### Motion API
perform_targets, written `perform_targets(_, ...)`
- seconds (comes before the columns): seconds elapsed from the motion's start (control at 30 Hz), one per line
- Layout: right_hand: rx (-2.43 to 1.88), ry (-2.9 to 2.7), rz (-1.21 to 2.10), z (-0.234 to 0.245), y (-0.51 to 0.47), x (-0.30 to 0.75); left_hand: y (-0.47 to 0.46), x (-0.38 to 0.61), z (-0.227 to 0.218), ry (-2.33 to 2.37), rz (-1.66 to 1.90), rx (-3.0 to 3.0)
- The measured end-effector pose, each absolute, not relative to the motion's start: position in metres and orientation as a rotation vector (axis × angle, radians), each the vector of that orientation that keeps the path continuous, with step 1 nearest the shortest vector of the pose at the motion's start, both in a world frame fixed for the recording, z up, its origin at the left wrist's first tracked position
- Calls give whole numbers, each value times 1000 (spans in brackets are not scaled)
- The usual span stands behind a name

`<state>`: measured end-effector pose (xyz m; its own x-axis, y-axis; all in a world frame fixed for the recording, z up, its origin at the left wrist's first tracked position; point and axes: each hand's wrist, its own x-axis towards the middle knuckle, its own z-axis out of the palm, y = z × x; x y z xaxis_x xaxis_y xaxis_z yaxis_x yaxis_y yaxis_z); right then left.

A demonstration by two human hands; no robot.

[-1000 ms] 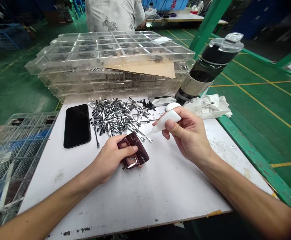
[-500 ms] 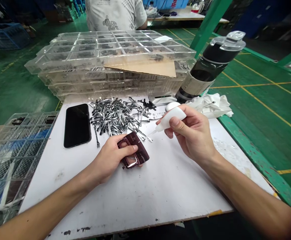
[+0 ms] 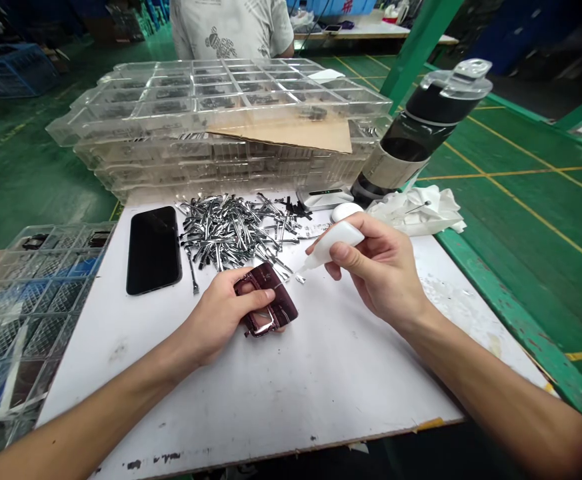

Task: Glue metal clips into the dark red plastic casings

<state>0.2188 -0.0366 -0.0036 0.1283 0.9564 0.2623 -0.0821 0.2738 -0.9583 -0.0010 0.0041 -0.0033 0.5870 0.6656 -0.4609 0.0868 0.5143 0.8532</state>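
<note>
My left hand (image 3: 221,310) grips a shiny dark maroon case (image 3: 281,299) with a framed opening, its thumb pressed across the face. Part of the case is hidden behind the fingers. Above the table to the right, my right hand (image 3: 383,270) pinches a small white squeeze bottle (image 3: 343,239). The bottle's thin clear nozzle points down and left towards the case, apart from it. Just behind both hands lies a heap of slim silver pieces with dark ends (image 3: 233,227); one loose piece lies near the nozzle tip.
A black phone (image 3: 154,250) lies left of the heap. Stacked clear compartment trays (image 3: 145,120) with cardboard (image 3: 291,135) line the back. A dark bottle (image 3: 415,140) and crumpled white tissue (image 3: 421,212) stand at right. Another tray (image 3: 65,267) sits left; a person's shirt (image 3: 231,30) is beyond.
My right hand has moved slightly left and down with the squeeze bottle, bringing its nozzle nearer the case. My left hand and the case have barely moved.
</note>
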Motion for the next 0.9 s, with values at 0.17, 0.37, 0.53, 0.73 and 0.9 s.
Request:
perform_targets(0.17,-962,-1141,947,0,-36,221,5,-3,-4,867,400,1001)
perform_targets(0.37,-978,-1195,1024,0,-37,224,4,-4,-5,840,416,1001)
perform_targets(0.53,-1006,-1205,1030,0,-37,223,4,-1,-4,834,423,1006)
perform_targets(0.73,-1005,-1215,1027,-1,-37,223,4,-1,-4,835,422,1003)
perform_targets(0.9,-1008,-1201,983,0,-37,222,4,-3,-4,844,408,1005)
